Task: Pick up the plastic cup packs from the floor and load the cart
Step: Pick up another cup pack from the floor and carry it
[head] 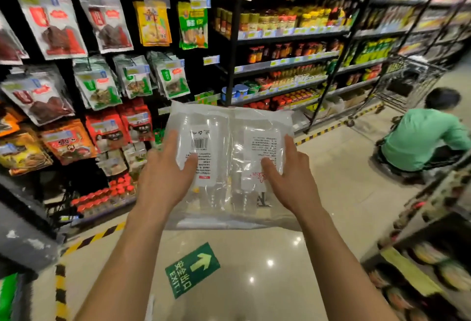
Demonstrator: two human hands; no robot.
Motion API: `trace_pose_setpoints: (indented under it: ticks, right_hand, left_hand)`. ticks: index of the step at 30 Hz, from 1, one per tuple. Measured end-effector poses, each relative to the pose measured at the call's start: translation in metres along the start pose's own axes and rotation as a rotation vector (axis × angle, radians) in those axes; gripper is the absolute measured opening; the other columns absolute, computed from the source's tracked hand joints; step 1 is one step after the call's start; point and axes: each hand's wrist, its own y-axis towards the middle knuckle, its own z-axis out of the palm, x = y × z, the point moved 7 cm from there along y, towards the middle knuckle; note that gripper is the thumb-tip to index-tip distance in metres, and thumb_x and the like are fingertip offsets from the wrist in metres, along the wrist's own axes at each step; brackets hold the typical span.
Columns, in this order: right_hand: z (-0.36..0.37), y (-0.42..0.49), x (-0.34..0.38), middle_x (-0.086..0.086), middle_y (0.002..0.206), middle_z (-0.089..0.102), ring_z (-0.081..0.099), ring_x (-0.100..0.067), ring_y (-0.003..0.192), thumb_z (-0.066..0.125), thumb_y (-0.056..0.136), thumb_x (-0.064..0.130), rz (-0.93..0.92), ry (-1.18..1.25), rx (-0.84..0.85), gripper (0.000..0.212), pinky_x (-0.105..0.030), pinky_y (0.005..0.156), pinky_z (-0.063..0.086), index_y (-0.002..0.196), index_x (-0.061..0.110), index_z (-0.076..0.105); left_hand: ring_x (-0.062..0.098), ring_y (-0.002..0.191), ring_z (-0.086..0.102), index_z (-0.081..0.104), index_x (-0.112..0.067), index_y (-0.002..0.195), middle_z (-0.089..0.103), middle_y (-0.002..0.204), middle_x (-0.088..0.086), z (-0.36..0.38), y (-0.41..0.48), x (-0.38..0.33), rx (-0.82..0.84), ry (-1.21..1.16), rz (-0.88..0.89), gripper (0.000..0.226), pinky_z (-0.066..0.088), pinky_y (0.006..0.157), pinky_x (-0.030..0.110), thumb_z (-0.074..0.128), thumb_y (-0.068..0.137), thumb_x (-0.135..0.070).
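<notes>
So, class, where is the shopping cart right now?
Head view, upper right: the cart stands beside the shelves, just beyond the crouching person in green.

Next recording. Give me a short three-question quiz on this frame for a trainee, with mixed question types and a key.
1. True or false: the left hand alone holds the plastic cup packs.
2. Where is the shopping cart? A) far back on the right, beyond the crouching person; B) directly below the packs; C) tipped over at the near left.
3. Fill in: the English word on the green floor sign is ___.

Key: 1 false, the right hand has a grip on them too. 2 A. 3 EXIT.
</notes>
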Motion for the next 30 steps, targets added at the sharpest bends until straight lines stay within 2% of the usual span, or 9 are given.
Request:
trace_pose_setpoints:
  ticks: [3,6,9,13,16,20,23,30]
  right_hand:
    - [-0.055,-0.033,-0.022,-0.01,0.144,0.039,0.043,-0.024,0.123,0.049,0.092,0.055,0.09,-0.06,-0.1,0.072,-0.038,0.093,0.042,0.152,0.031,0.016]
    - [-0.115,-0.073,-0.05,-0.012,0.143,0.038,0.047,-0.028,0.124,0.052,0.092,0.055,0.215,-0.121,-0.192,0.077,-0.031,0.088,0.037,0.153,0.028,0.015]
    - [-0.179,-0.125,-0.08,-0.012,0.146,0.036,0.045,-0.03,0.127,0.052,0.091,0.056,0.32,-0.16,-0.324,0.078,-0.035,0.095,0.039,0.154,0.026,0.015]
    - [-0.261,-0.21,-0.129,-0.014,0.141,0.041,0.044,-0.031,0.127,0.054,0.09,0.054,0.469,-0.199,-0.521,0.075,-0.038,0.097,0.04,0.152,0.028,0.02]
    - [-0.322,-0.285,-0.168,-0.015,0.134,0.047,0.045,-0.031,0.124,0.057,0.088,0.052,0.556,-0.223,-0.663,0.074,-0.037,0.095,0.041,0.151,0.028,0.025]
    - [-0.399,-0.396,-0.214,-0.011,0.126,0.053,0.048,-0.027,0.119,0.06,0.088,0.046,0.658,-0.215,-0.814,0.062,-0.031,0.088,0.04,0.143,0.031,0.035]
    - [-0.454,-0.488,-0.254,-0.001,0.121,0.06,0.057,-0.021,0.113,0.054,0.081,0.061,0.714,-0.209,-0.888,0.064,-0.042,0.093,0.05,0.138,0.038,0.036]
    - [-0.553,-0.668,-0.307,0.004,0.12,0.06,0.056,-0.02,0.11,0.053,0.082,0.059,0.854,-0.251,-1.047,0.056,-0.046,0.089,0.051,0.133,0.044,0.037]
  left_hand:
    - [0.038,0.111,0.052,0.005,-0.043,0.149,0.05,0.129,0.021,0.016,-0.007,-0.049,0.055,-0.017,0.109,0.068,0.044,0.079,0.042,0.04,0.093,-0.057]
    - [0.037,0.12,0.047,0.005,-0.04,0.15,0.045,0.139,0.016,0.045,-0.021,-0.104,0.149,-0.035,0.209,0.069,0.043,0.086,0.043,0.037,0.093,-0.06]
    - [0.037,0.113,0.049,0.008,-0.038,0.15,0.051,0.128,0.019,0.072,-0.052,-0.176,0.231,-0.093,0.358,0.068,0.042,0.081,0.042,0.038,0.093,-0.059]
    - [0.038,0.125,0.043,0.007,-0.036,0.152,0.043,0.142,0.018,0.11,-0.116,-0.28,0.363,-0.169,0.536,0.072,0.041,0.096,0.046,0.037,0.092,-0.061]
    - [0.035,0.119,0.048,0.0,-0.045,0.15,0.042,0.14,0.014,0.136,-0.184,-0.36,0.457,-0.207,0.676,0.073,0.042,0.093,0.042,0.029,0.088,-0.069]
    - [0.036,0.11,0.052,-0.004,-0.048,0.149,0.042,0.13,0.017,0.164,-0.3,-0.457,0.594,-0.243,0.788,0.071,0.043,0.086,0.039,0.037,0.093,-0.061]
    - [0.037,0.11,0.052,-0.002,-0.045,0.149,0.043,0.13,0.019,0.187,-0.397,-0.523,0.662,-0.273,0.901,0.072,0.046,0.09,0.042,0.04,0.092,-0.059]
    - [0.042,0.11,0.052,-0.002,-0.046,0.149,0.044,0.128,0.021,0.212,-0.591,-0.641,0.801,-0.31,1.08,0.074,0.045,0.095,0.048,0.042,0.091,-0.057]
